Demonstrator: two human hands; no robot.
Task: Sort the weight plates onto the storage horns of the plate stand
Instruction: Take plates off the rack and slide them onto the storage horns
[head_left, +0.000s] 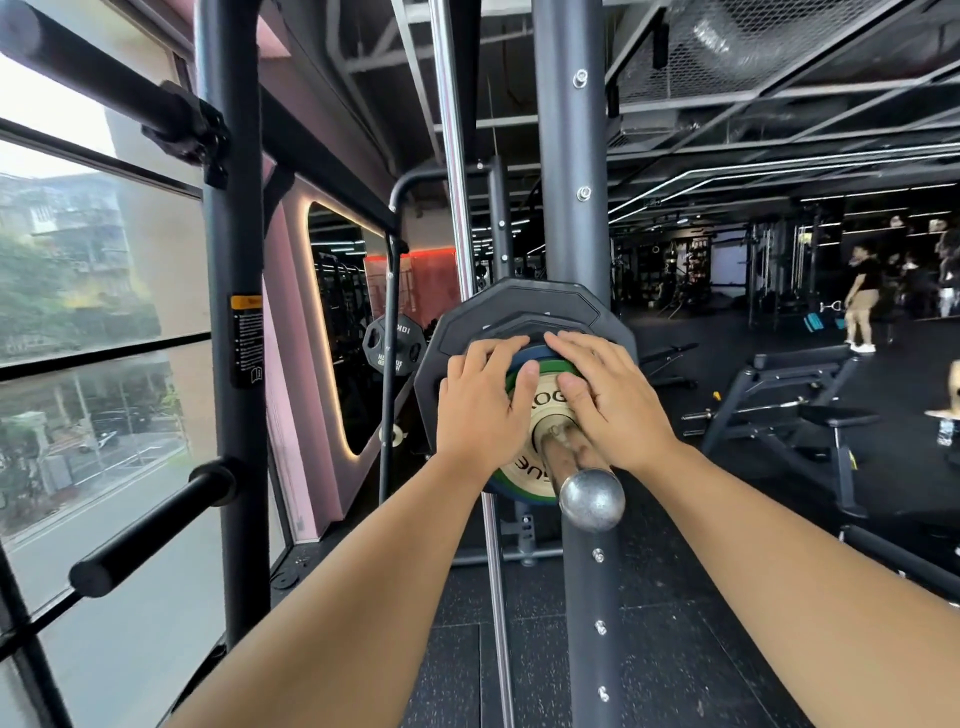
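A chrome storage horn (589, 491) sticks out toward me from the dark upright post (569, 156). On it sit a large black plate (524, 312) at the back, then a blue plate (535, 352), a green plate (558, 368) and a small cream plate (550, 402) in front. My left hand (480, 402) grips the left edge of the small coloured plates, fingers over the rim and thumb on the cream face. My right hand (608, 397) grips their right side the same way.
A black 10 kg plate (392, 343) hangs on another horn behind, to the left. Two empty black horns (150, 530) jut from the left frame by the window. Benches (789, 410) stand to the right; people stand far back right.
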